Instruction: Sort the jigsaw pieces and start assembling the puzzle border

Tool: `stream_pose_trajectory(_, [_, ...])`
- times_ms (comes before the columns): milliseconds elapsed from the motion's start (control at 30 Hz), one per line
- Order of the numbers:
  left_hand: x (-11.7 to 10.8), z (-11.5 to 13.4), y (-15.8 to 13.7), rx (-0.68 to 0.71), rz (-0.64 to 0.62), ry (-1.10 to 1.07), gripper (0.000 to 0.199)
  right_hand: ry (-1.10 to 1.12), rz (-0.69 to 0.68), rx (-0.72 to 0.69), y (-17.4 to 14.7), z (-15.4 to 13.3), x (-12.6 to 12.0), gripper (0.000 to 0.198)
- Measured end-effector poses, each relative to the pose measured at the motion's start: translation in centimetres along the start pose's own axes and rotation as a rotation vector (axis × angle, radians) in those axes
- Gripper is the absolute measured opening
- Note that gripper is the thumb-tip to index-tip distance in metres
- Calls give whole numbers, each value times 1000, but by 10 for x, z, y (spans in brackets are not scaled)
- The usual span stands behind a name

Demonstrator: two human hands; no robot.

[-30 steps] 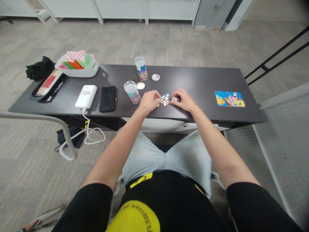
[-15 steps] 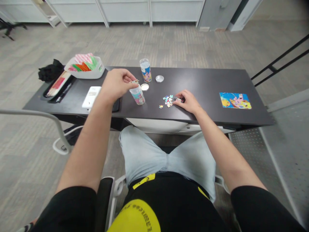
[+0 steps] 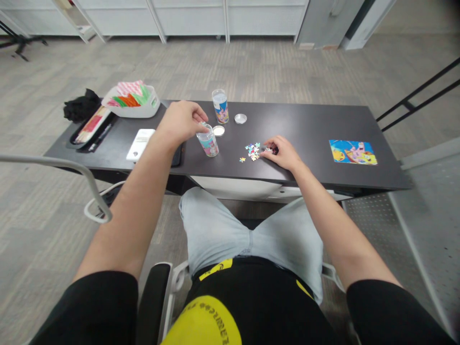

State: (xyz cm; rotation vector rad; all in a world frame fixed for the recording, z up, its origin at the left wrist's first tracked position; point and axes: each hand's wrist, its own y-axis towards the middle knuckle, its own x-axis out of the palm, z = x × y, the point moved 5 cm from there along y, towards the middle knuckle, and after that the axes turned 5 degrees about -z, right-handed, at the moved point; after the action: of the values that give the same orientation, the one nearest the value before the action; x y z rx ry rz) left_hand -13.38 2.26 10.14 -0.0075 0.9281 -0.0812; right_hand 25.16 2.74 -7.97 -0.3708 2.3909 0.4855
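Several small jigsaw pieces (image 3: 253,152) are lying in a loose cluster on the dark surface (image 3: 298,122), near its front edge, between the two hands. They are showing mixed colours: whites, pale blues, turquoise, and touches of red and pink, with knobbed, irregular outlines that are partly overlapping. One orange-yellow piece (image 3: 242,159) is lying by itself just to the left of the cluster.

The left hand (image 3: 202,123) is hovering at the mouth of the nearer jar (image 3: 208,144), thumb and fingers pinching a little pale bit that is looking like another piece. This clear jar is standing open, wearing a pink and turquoise printed band. The right hand (image 3: 266,149) is resting on the surface at the right side of the cluster, fingers curled around more pieces, some pale and some dark red; whether it is gripping them I cannot tell.

Behind, a second clear jar (image 3: 220,107) is standing upright, its band mostly blue with a pink figure. Two round lids are lying flat nearby: a whitish lid (image 3: 218,131) just beside the nearer jar and a silvery lid (image 3: 240,118) farther back. Well to the right, a bright picture card (image 3: 353,152) is lying flat, showing pink and yellow cartoon figures on blue.
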Motion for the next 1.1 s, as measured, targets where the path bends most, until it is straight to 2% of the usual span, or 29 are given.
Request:
stream_pose_trajectory(200, [-2, 3, -1, -10, 25, -44, 33, 8, 2, -5, -1, -2, 0, 31])
stream_pose_trajectory(367, [-6, 27, -22, 85, 193, 1, 14, -13, 24, 1, -1, 0, -1, 30])
stream_pose_trajectory(400, [0, 36, -31, 129, 229, 6, 10, -26, 40, 1, -1, 1, -2, 29])
stream_pose_trajectory(467, [26, 51, -49, 238, 237, 7, 12, -48, 80, 19, -1, 3, -5, 25])
stream_pose_trajectory(500, [46, 58, -58, 291, 199, 17, 15, -53, 102, 40, -2, 4, -7, 21])
stream_pose_trajectory(533, [70, 61, -65, 326, 108, 38, 20, -55, 122, 66, -3, 5, -9, 18])
stream_pose_trajectory(600, [118, 56, -74, 277, -45, 85, 25, -65, 141, 123, -10, 6, -13, 18])
stream_pose_trajectory(700, [165, 31, -76, 76, -86, 101, 23, -133, 98, 164, -25, 2, -18, 30])
stream_pose_trajectory(833, [185, 11, -68, 25, -59, 62, 17, -244, 16, 162, -37, -7, -20, 39])
stream_pose_trajectory(933, [187, 5, -63, 28, -63, 6, 7, -259, -19, 152, -36, -11, -18, 30])
stream_pose_trajectory(1100, [192, 1, -53, 71, -89, -135, 11, -232, -37, 134, -32, -12, -16, 13])
